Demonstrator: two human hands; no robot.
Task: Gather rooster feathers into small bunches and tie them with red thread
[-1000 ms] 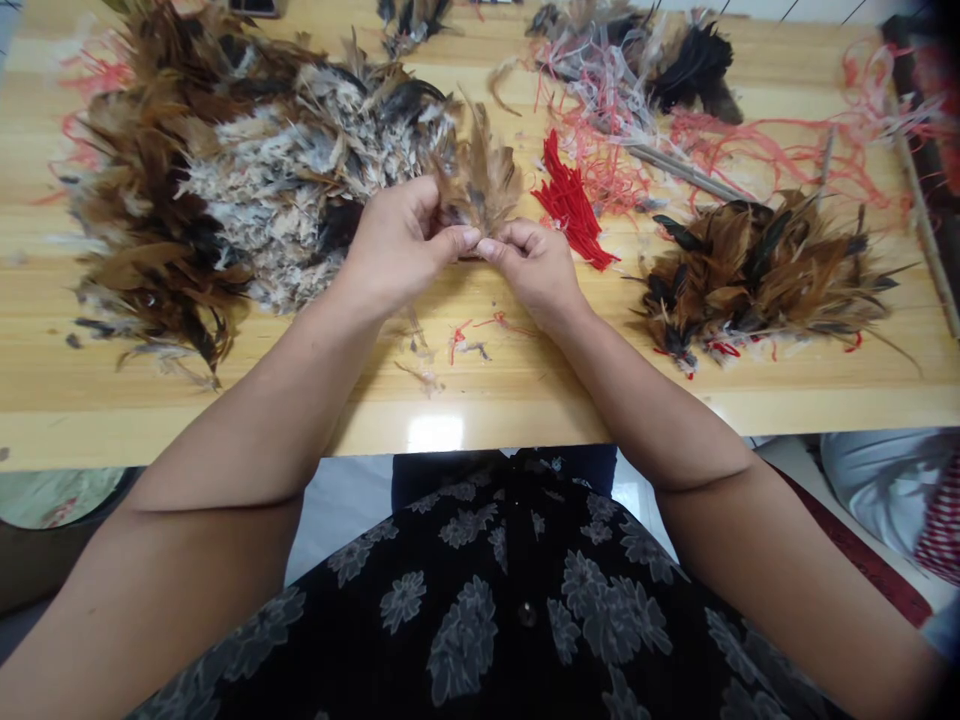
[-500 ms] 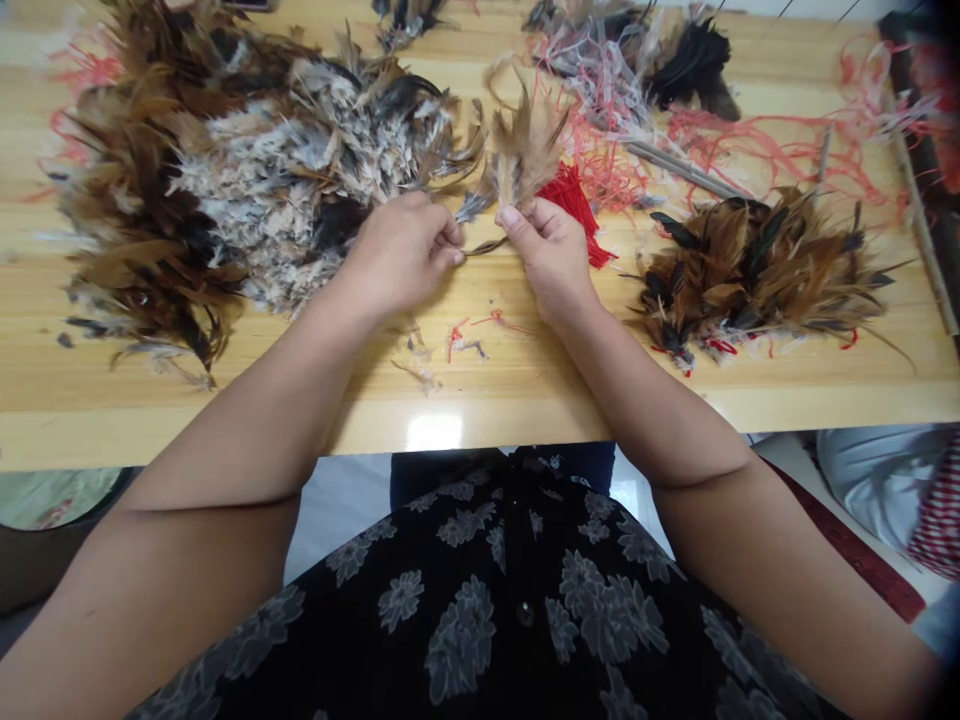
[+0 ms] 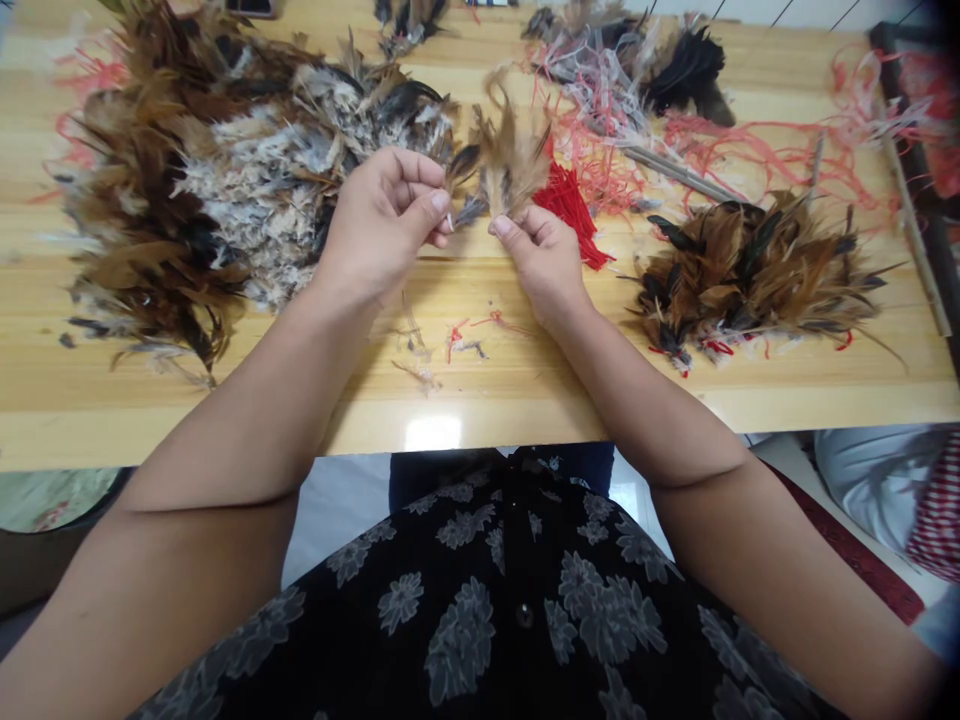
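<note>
My right hand [image 3: 546, 255] pinches the base of a small bunch of tan-brown feathers [image 3: 511, 165], whose tips fan upward. To its left, my left hand [image 3: 394, 215] is closed with thumb against fingers on a dark feather [image 3: 463, 165]; a pale quill end shows by the thumb. Behind my left hand spreads a large pile of brown, black and grey-white fluffy feathers [image 3: 255, 190]. Just beyond my right hand lies a bundle of red threads [image 3: 574, 215]. Several tied feather bunches [image 3: 757, 275] rest at the right, with red thread at their bases.
Pink plastic strings [image 3: 750, 140] tangle across the back right, beside a thin grey rod [image 3: 682, 175] and black feathers [image 3: 694, 70]. Small scraps [image 3: 469, 345] lie near the front of the wooden table [image 3: 480, 410]. A dark frame [image 3: 911, 180] stands at the right edge.
My left hand has risen and turned, and a dark feather now stands up from its fingers. Before, a dark feather lay low between both hands. My right hand keeps the tan bunch, slightly shifted left.
</note>
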